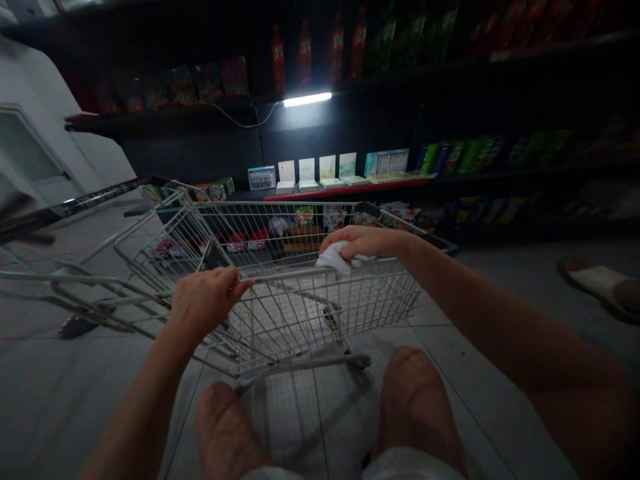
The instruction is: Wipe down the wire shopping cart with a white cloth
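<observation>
A metal shopping cart (295, 320) stands sideways in front of my knees, its wire basket holding nothing that I can make out. My left hand (205, 300) is closed around the near top rail, toward the handle end. Further right along that same rail, my right hand (367, 241) presses a bunched white cloth (336, 257) against the metal. The fingertips of my right hand are partly hidden by the cloth. The cart's dark handle bar (100, 198) reaches out to the left.
Behind the cart, dark shelves carry books (307, 175), red bottles (337, 47) and boxed goods under a lit tube lamp (307, 99). At the right is another person's sandalled foot (600, 283). A blurred hand (23, 220) is by the handle at left, above a dark shoe (83, 325).
</observation>
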Available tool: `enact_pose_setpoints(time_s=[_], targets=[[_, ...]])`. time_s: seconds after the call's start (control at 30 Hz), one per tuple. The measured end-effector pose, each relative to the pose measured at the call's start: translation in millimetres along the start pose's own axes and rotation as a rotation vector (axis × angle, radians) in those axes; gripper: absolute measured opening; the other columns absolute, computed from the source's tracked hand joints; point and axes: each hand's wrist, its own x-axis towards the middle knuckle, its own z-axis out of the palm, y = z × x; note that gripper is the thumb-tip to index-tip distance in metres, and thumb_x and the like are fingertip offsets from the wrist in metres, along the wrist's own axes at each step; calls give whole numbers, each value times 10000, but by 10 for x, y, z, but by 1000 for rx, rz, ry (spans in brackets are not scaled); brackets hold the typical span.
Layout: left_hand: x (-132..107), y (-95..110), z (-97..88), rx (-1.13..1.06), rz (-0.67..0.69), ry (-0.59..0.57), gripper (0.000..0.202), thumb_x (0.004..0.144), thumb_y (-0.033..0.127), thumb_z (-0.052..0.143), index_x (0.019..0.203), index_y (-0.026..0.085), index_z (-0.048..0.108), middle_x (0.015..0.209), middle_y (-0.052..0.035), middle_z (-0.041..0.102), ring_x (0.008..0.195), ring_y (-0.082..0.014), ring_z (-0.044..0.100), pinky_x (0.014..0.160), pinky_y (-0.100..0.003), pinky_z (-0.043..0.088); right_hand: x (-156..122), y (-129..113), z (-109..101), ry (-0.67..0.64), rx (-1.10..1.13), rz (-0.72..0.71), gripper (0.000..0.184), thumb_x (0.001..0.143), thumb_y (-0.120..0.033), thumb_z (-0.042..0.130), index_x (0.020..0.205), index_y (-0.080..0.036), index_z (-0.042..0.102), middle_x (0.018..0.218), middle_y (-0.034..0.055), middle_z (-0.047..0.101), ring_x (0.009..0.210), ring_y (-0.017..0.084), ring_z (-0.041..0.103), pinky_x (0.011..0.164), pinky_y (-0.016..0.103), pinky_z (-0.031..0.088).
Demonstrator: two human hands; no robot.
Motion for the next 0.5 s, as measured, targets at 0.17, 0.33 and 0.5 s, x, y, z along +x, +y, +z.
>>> enact_pose_setpoints(time_s=[0.17, 0.33, 0.5], targets=[[-44, -102, -108, 30, -47, 81, 444, 990, 477, 326, 806, 200, 621, 865, -62, 700, 760, -209, 651, 548, -287, 276, 140, -383, 98, -59, -78, -124, 592, 594, -156, 542, 1172, -207, 660, 982, 19, 704, 697, 123, 609, 570, 217, 467], [-17, -80, -112, 57, -99, 46, 475, 998, 446, 262, 765, 192, 589, 792, -78, 690, 719, -217, 642, 540, -299, 260, 514, -862, 384, -163, -148, -277, 579, 637, -52, 514, 1170, -208, 676, 1018, 2, 713, 778, 121, 638, 643, 213, 496], [-3, -63, -35, 42, -51, 99, 481, 995, 439, 260, 740, 190, 584, 746, -82, 674, 680, -209, 629, 541, -300, 260, 911, -1097, 764, -258, -56, -344, 477, 690, -20, 553, 1109, -201, 690, 1001, 5, 731, 865, 129, 666, 704, 208, 538]])
